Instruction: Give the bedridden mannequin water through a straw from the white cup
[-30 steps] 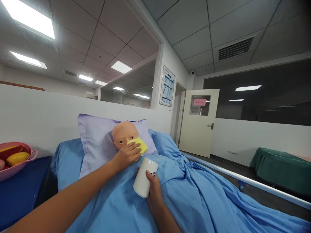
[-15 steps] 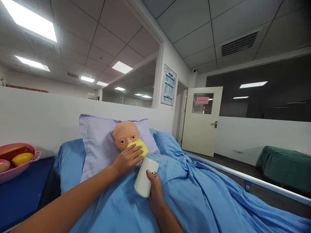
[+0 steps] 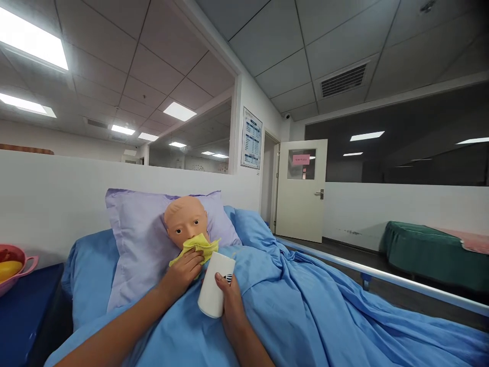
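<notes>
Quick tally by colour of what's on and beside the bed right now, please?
Yellow: 1, the cloth in the left hand
White: 1, the cup in the right hand
Lilac: 1, the pillow
Blue: 1, the sheet
Pink: 1, the bowl
Total: 5

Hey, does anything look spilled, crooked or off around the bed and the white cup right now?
Nothing looks spilled or damaged. The white ceramic cup leans in the right hand, with no wet patch showing on the rumpled blue bedsheet. The left hand presses a crumpled yellow cloth over the bald training manikin's mouth.
</notes>
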Tool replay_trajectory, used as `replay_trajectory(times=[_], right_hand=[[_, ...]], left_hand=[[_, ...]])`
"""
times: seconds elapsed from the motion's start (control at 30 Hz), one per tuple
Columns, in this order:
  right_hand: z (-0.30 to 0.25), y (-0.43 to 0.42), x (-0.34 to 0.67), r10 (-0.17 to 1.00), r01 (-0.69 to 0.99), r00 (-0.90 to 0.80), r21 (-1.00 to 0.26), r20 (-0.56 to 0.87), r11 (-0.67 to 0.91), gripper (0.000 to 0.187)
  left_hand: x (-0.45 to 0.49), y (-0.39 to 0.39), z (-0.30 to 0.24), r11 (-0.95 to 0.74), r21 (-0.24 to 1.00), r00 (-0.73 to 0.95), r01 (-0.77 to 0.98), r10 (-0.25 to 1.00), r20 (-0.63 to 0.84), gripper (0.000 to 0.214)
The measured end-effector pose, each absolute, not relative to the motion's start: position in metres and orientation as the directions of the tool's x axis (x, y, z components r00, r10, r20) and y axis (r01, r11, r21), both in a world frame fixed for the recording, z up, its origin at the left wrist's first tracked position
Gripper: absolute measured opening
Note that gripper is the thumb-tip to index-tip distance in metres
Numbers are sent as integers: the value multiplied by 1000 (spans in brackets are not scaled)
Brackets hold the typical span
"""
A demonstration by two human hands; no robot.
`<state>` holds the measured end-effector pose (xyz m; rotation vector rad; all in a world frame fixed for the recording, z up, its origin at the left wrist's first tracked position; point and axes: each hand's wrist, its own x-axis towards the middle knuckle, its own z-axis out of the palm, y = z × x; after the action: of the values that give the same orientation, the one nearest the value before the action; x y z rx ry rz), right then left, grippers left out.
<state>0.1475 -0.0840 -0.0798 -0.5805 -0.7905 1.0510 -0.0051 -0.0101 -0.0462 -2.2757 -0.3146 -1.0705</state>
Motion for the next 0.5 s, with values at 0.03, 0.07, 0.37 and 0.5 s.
replay_trajectory(times=[0.03,0.07,0.37,0.5], right_hand=[[-82,-81,148,914,-534,287,-744,289,402,56],[-83,-79,148,914,-533,287,-745,285,400,58],[-92,-86,150,905,-426,254,-800,342,422,60],[-82,-79,136,862,-289,379,-842,336,456,62]], left_hand=[[-4,-13,-48,-832,-342,621,437,4,784,20],[-2,-16,-48,-874,-226,579,430,76,812,22],[-120,-88,-14,-278,955,8,-104,960,281,32],[-220,-115,-17,-110,950,-207,-293,977,49,46]])
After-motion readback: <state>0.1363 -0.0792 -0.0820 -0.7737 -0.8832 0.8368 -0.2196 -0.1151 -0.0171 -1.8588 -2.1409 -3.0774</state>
